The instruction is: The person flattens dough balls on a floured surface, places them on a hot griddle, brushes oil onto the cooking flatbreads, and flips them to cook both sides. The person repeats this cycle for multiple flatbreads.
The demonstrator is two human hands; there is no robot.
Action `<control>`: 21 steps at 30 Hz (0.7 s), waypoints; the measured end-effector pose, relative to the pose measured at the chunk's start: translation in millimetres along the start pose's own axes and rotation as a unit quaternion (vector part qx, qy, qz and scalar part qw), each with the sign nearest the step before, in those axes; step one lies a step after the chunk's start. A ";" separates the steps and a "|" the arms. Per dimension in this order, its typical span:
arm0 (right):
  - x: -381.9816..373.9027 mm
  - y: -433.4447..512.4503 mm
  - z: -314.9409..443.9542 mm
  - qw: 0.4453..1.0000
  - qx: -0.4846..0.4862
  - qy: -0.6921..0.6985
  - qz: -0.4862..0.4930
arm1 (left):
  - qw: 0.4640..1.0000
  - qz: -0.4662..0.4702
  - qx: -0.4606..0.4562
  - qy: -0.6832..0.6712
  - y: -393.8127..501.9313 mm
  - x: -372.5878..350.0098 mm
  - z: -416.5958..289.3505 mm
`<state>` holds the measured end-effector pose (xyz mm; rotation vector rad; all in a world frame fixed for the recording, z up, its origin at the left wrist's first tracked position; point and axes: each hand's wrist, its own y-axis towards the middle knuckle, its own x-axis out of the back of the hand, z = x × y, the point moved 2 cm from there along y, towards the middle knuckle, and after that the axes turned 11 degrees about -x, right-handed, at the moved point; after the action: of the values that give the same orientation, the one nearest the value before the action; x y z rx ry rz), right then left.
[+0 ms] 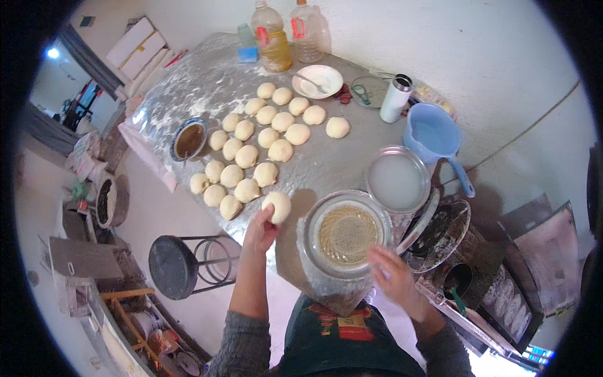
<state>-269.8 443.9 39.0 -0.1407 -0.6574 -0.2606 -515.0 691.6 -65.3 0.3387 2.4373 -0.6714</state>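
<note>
My left hand (262,231) holds a round dough ball (278,207) at the near edge of a floured grey table (315,169). Beyond it lie rows of similar dough balls (266,174). My right hand (388,273) is empty, its fingers apart, over the right rim of a metal dish (307,235) holding sesame-like seeds (348,231). Behind that dish stands a metal bowl of cloudy liquid (396,179). A patterned bowl of brown sauce (189,140) with a utensil in it stands left of the dough balls.
Oil bottles (273,45), a white bowl (318,81) with a spoon, a white flask (395,100) and a blue dipper (432,129) stand along the back and right. A black stool (174,267) is at left. A lidded pan (438,235) sits right of the table.
</note>
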 end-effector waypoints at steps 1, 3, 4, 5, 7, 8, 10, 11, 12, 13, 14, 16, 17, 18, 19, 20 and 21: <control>2.8 15.9 -9.8 0.999 0.014 -0.013 -0.026 | 0.999 0.035 0.010 -0.019 -14.0 -14.5 4.1; 14.3 60.3 -42.0 0.994 -0.044 -0.063 -0.078 | 0.997 0.082 0.005 0.013 -29.1 -43.2 17.2; 19.0 86.5 -61.0 0.990 -0.062 -0.073 -0.099 | 0.994 0.059 0.005 0.087 -32.9 -56.8 30.1; 21.3 114.1 -79.2 0.988 -0.057 -0.077 -0.120 | 0.988 0.056 -0.005 0.145 -36.4 -71.2 45.0; 18.2 161.5 -106.2 0.971 0.028 -0.164 -0.173 | 0.958 0.135 -0.144 0.207 -44.8 -100.0 70.7; 15.3 172.9 -119.2 0.968 -0.016 -0.214 -0.134 | 0.908 0.125 -0.205 0.344 -49.0 -111.8 83.6; 7.1 192.4 -140.7 0.927 -0.200 -0.316 -0.003 | 0.684 0.215 -0.280 0.638 -59.7 -122.4 100.2; 5.7 195.9 -142.9 0.930 -0.202 -0.306 0.014 | 0.568 0.238 -0.298 0.729 -68.9 -125.7 111.1; 4.9 193.9 -143.3 0.923 -0.221 -0.312 0.047 | 0.570 0.242 -0.340 0.708 -82.2 -125.7 117.1; 5.1 189.4 -139.9 0.927 -0.214 -0.303 0.055 | 0.576 0.253 -0.342 0.698 -96.8 -125.0 123.8; 5.9 182.5 -133.9 0.931 -0.189 -0.309 0.048 | 0.584 0.264 -0.339 0.688 -106.6 -125.8 129.6; 6.9 165.0 -114.5 0.957 -0.068 -0.280 -0.037 | 0.572 0.259 -0.323 0.708 -109.9 -128.9 136.1; 2.4 154.6 -105.4 0.966 -0.040 -0.253 -0.035 | 0.566 0.252 -0.320 0.717 -108.0 -130.3 136.2; -4.8 139.8 -94.9 0.973 0.013 -0.223 -0.058 | 0.547 0.250 -0.321 0.732 -105.1 -132.5 135.9; -13.6 126.0 -84.6 0.975 0.061 -0.196 -0.080 | 0.605 0.257 -0.269 0.704 -98.4 -131.5 133.5; -26.5 115.0 -74.1 0.980 0.110 -0.145 -0.083 | 0.657 0.265 -0.228 0.668 -91.3 -127.9 127.6; -41.2 105.6 -62.6 0.976 0.175 -0.073 -0.105 | 0.704 0.270 -0.188 0.630 -85.0 -122.9 120.7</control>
<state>-234.6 539.8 -40.6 0.2516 -0.8565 -0.3357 -392.6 545.2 -44.1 1.6968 3.2421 0.5904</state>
